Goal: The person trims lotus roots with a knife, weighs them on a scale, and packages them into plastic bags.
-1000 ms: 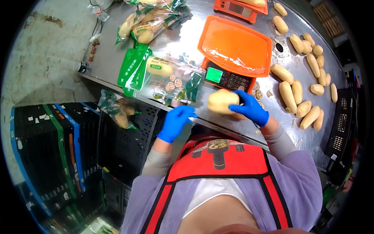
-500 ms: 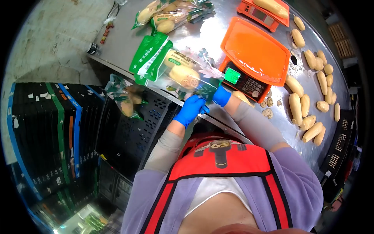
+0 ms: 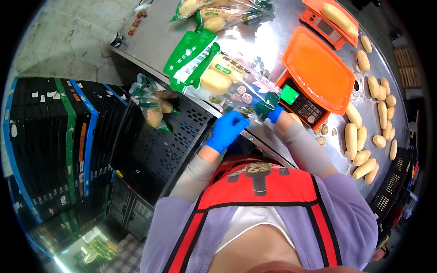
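A clear plastic bag with a green end point(image 3: 189, 61) lies near the table edge, with a pale lotus root piece point(image 3: 216, 82) inside. My right hand point(image 3: 260, 102) reaches into its mouth and shows partly through the printed plastic; its fingers are too obscured to read. Close to the bag's near edge, my left hand point(image 3: 226, 131) has its fingers drawn together; what they pinch, if anything, is too small to make out. Just right of the bag stands a scale with a bare orange tray point(image 3: 318, 70) and a lit green display point(image 3: 289, 94).
Several peeled root pieces point(image 3: 351, 140) lie at the right. A second orange scale point(image 3: 318, 22) bears a long piece point(image 3: 339, 19). Filled bags point(image 3: 232, 12) lie at the back. Below the left table edge are another bag point(image 3: 152, 102), a black crate point(image 3: 159, 150) and stacked crates point(image 3: 45, 150).
My right hand has gone from holding a root piece by the scale to inside the bag, and a piece now lies inside. My left hand moved to the bag's edge. The view has shifted.
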`<action>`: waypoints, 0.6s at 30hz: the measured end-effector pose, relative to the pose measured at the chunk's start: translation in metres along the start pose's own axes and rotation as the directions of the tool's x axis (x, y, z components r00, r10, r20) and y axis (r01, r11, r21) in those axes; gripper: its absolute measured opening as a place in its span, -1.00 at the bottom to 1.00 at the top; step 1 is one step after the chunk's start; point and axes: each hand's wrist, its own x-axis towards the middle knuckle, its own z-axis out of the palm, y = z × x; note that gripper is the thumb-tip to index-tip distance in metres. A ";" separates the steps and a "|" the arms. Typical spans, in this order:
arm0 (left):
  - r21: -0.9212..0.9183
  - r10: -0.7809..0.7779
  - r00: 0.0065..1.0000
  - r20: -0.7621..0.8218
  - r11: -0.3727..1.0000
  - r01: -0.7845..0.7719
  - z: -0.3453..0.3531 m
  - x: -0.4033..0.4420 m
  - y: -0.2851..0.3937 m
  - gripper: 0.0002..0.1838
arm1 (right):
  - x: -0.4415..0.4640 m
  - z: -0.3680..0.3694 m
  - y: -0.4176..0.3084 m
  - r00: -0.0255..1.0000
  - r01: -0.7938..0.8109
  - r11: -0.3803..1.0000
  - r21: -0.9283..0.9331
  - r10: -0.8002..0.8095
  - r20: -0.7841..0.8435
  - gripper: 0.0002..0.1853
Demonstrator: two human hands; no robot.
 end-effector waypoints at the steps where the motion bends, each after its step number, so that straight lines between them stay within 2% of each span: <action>1: 0.264 0.091 0.970 -0.227 0.964 -0.029 -0.007 -0.002 0.001 -0.69 | -0.014 -0.004 -0.015 1.000 -0.027 0.999 0.032 0.027 0.008 -0.67; 2: 0.526 0.436 0.819 -0.372 0.826 -0.201 -0.017 0.004 -0.014 -0.50 | -0.029 -0.004 -0.032 0.999 -0.049 0.997 0.060 0.048 0.019 -0.67; 3: 0.530 0.430 0.821 -0.376 0.827 -0.190 -0.021 0.006 -0.006 -0.50 | -0.037 -0.001 -0.042 0.994 -0.100 0.991 0.085 0.096 0.053 -0.68; 4: 0.725 0.575 0.748 -0.330 0.662 -0.189 -0.025 0.007 0.009 -0.43 | -0.044 0.001 -0.053 0.986 -0.152 0.983 0.106 0.143 0.088 -0.69; 5: 0.875 0.697 0.674 -0.244 0.458 -0.157 -0.027 0.010 0.019 -0.36 | -0.049 0.005 -0.055 0.980 -0.101 0.990 0.094 0.083 0.179 -0.69; 7: 0.881 0.708 0.670 -0.221 0.440 -0.175 -0.036 0.027 0.021 -0.34 | -0.056 0.017 -0.049 0.970 -0.115 0.988 0.098 0.091 0.224 -0.64; 8: 0.846 0.732 0.641 -0.231 0.476 -0.238 -0.047 0.040 0.016 -0.42 | -0.054 0.018 -0.056 0.951 -0.136 0.977 -0.163 0.174 0.255 -0.57; 9: 0.807 0.752 0.613 -0.243 0.507 -0.303 -0.060 0.053 0.011 -0.50 | -0.054 0.023 -0.068 0.952 -0.132 0.978 -0.161 0.170 0.253 -0.57; 11: 0.661 0.751 0.565 -0.341 0.619 -0.424 -0.095 0.072 0.005 -0.63 | -0.054 0.047 -0.111 0.919 -0.008 0.995 0.097 -0.031 0.394 -0.48; 12: 0.198 0.485 0.627 -0.609 0.859 -0.472 -0.109 0.069 0.013 -0.66 | -0.055 0.046 -0.118 0.910 0.066 0.994 0.085 -0.095 0.404 -0.45; 13: -0.009 0.333 0.607 -0.722 0.873 -0.488 -0.128 0.067 0.009 -0.71 | -0.056 0.042 -0.123 0.909 0.066 0.994 0.086 -0.096 0.405 -0.45; 14: -0.204 0.168 0.565 -0.808 0.820 -0.536 -0.147 0.065 0.005 -0.74 | -0.059 0.036 -0.126 0.908 0.083 0.992 0.097 -0.116 0.404 -0.48; 16: -0.308 0.153 0.524 -0.838 0.661 -0.685 -0.176 0.031 0.017 -0.76 | -0.064 0.024 -0.125 0.926 0.105 0.989 0.107 -0.137 0.351 -0.51; 17: -0.528 0.126 0.644 -0.755 0.466 -0.710 -0.177 -0.008 0.044 -0.73 | -0.068 0.017 -0.122 0.927 0.101 0.989 0.109 -0.134 0.350 -0.51; 18: -0.216 0.129 0.427 -0.895 0.711 -0.670 -0.183 -0.023 0.041 -0.71 | -0.072 0.010 -0.120 0.946 0.059 0.992 0.108 -0.090 0.311 -0.51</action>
